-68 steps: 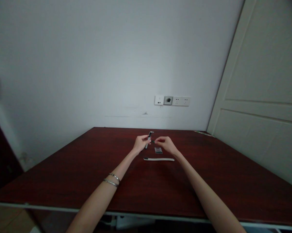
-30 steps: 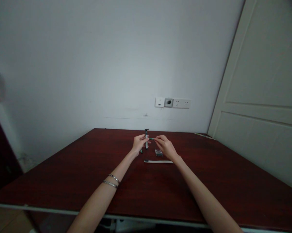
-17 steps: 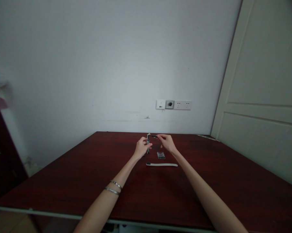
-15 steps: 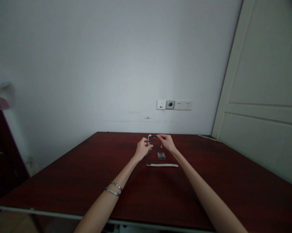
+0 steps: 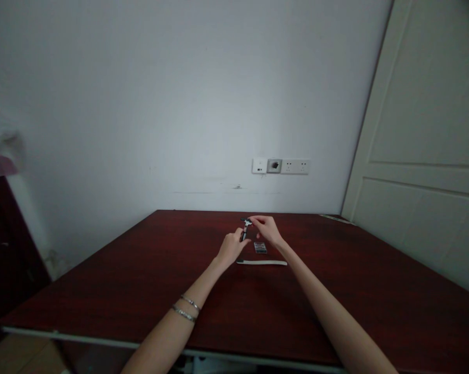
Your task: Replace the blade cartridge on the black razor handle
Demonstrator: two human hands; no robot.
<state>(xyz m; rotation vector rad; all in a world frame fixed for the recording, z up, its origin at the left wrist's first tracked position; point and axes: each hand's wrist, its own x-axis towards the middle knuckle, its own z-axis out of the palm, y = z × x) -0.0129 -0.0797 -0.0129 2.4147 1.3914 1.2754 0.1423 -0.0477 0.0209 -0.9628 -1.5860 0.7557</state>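
Observation:
My left hand (image 5: 230, 247) is closed round the handle of a razor (image 5: 244, 235), a slim black-and-silver piece held tilted above the table with its T-shaped head up. At that head, the fingertips of my right hand (image 5: 267, 228) are pinched together against its right side. Whether they grip the head itself or a small part on it is too small to tell. Just below the hands lies a small clear-and-dark flat case (image 5: 260, 248). Nearer to me, a long thin white strip (image 5: 263, 263) with a dark left end rests crosswise on the tabletop.
The dark red wooden table (image 5: 141, 280) reaches back to a pale wall. Sockets and switches (image 5: 281, 166) sit on that wall above the table's back edge. A light panelled door (image 5: 425, 156) stands along the right side. Something pink (image 5: 2, 165) hangs at far left.
The razor has turned: its head now shows as a T, with the handle leaning right. My left hand has shifted slightly right and nearer; my right hand stays at the head.

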